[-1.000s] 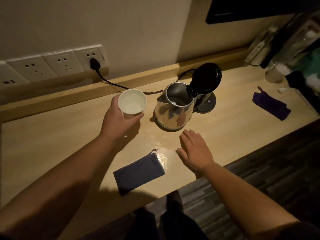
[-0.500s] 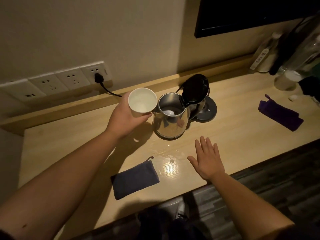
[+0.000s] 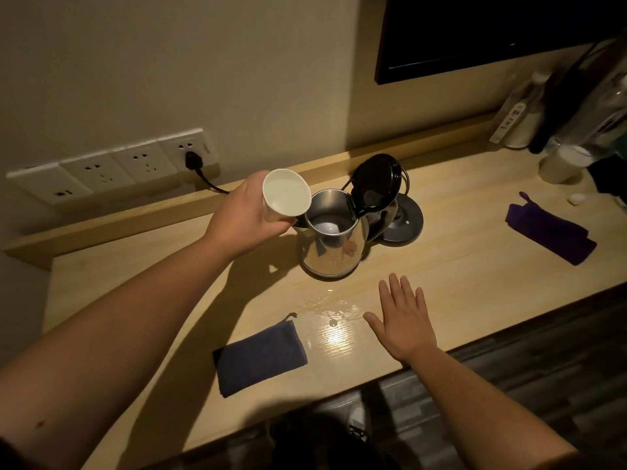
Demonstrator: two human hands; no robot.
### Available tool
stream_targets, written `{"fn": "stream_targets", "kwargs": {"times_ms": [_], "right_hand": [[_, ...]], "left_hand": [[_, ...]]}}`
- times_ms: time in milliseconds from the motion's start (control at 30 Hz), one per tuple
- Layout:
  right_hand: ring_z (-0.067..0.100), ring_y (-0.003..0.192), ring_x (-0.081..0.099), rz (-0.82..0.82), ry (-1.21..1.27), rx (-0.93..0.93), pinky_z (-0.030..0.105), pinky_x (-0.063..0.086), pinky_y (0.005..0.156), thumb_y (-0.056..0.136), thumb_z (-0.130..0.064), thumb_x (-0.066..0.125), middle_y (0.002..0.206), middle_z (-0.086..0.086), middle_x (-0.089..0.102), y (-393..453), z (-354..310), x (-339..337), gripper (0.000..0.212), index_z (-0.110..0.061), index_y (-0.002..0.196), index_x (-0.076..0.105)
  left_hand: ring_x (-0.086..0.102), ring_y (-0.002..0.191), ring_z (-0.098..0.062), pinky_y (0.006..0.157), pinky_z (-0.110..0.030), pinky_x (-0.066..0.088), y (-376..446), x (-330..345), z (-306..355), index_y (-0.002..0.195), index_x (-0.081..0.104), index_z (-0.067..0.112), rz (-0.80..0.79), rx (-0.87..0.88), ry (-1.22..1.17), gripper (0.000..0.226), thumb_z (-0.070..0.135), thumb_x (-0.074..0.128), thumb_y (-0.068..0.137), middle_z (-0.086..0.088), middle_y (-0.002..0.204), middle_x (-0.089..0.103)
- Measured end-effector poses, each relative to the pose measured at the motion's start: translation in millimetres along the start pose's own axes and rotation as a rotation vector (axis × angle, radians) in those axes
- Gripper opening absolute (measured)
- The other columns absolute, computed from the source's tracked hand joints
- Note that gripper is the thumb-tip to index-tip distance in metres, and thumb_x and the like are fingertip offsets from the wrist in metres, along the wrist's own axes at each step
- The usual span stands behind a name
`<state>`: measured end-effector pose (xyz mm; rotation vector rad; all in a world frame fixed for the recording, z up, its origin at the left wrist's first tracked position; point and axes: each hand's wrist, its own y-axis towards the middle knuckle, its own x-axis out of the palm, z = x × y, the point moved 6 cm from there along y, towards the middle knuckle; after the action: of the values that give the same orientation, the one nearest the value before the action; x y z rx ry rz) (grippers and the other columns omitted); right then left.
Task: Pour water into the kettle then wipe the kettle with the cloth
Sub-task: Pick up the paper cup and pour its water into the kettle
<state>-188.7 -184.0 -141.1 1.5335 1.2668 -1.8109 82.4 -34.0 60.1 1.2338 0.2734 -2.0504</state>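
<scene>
A steel kettle (image 3: 334, 247) stands on the wooden desk (image 3: 475, 266), off its base, with its black lid (image 3: 375, 183) flipped up. My left hand (image 3: 241, 218) grips a white paper cup (image 3: 285, 196) tilted toward the kettle's left rim, its mouth facing me. My right hand (image 3: 403, 320) lies flat and open on the desk in front of the kettle, fingers spread. A folded dark blue cloth (image 3: 259, 356) lies near the front edge, left of my right hand. A patch of spilled water (image 3: 334, 317) glistens between the cloth and that hand.
The kettle's round black base (image 3: 403, 220) sits just behind it, its cord running to wall sockets (image 3: 112, 167) at left. A purple cloth (image 3: 551, 234) lies at right. Bottles and a power strip (image 3: 509, 122) crowd the far right corner. A dark screen hangs above.
My left hand has lifted the cup, carried it right to the kettle's rim and tilted it. My right hand has slid a little to the right, still flat.
</scene>
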Motion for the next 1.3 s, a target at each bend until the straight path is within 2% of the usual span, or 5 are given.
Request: {"fn": "stream_targets", "kwargs": {"times_ms": [267,500,667,1300], "right_hand": [[0.028,0.147,-0.022,-0.001,0.003,0.000,0.049,-0.011,0.118,0.079,-0.073,-0.024,0.162,0.009,-0.017,0,0,2,0.095,-0.019,0.155,-0.007],[0.028,0.147,-0.021,0.003,0.012,-0.003,0.049,-0.010,0.118,0.078,-0.073,-0.024,0.162,0.009,-0.016,-1,0,1,0.096,-0.019,0.155,-0.007],[0.028,0.147,-0.020,0.004,0.017,-0.005,0.050,-0.009,0.118,0.079,-0.072,-0.021,0.163,0.009,-0.015,-1,0,-1,0.095,-0.018,0.155,-0.005],[0.028,0.146,-0.023,-0.005,0.022,-0.002,0.050,-0.010,0.118,0.080,-0.073,-0.018,0.162,0.008,-0.018,-1,0,1,0.092,-0.020,0.155,-0.008]], "left_hand": [[0.050,0.114,-0.023,0.090,-0.039,0.045,12,-1,11,0.135,0.042,0.021,-0.093,0.050,0.111,0.077,0.044,0.078,0.071,-0.004,0.131,0.052],[0.051,0.113,-0.027,0.090,-0.038,0.041,18,-1,17,0.135,0.043,0.017,-0.119,0.109,0.193,0.079,0.043,0.079,0.070,-0.007,0.129,0.054],[0.052,0.110,-0.027,0.089,-0.039,0.041,18,2,17,0.134,0.042,0.019,-0.138,0.152,0.280,0.078,0.047,0.078,0.070,-0.006,0.127,0.055],[0.048,0.106,-0.029,0.088,-0.039,0.035,28,1,34,0.132,0.042,0.018,-0.167,0.293,0.474,0.075,0.043,0.077,0.070,-0.008,0.118,0.054]]}}
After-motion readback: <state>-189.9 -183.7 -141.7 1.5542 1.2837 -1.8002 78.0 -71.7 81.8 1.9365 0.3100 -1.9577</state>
